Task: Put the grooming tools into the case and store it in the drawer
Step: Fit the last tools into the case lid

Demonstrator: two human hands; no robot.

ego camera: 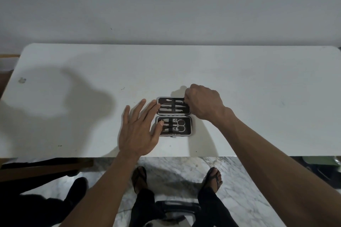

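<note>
A small grooming case (187, 118) lies open flat on the white table (258, 101), dark inside with a silver rim. Its far half holds several slim metal tools (171, 106) under straps. The near half holds scissors (180, 125) and other small tools. My left hand (137, 131) rests with fingers spread at the case's left side, thumb tip on the near half. My right hand (204, 102) is at the far half's right end, fingers pinched at a tool there; whether it grips the tool is hidden.
A wall rises behind the table. Below the near table edge (184, 156) are a marble floor, my sandalled feet (212, 178) and a dark stool (177, 208). Brown wooden furniture (36, 169) stands at lower left. No drawer shows.
</note>
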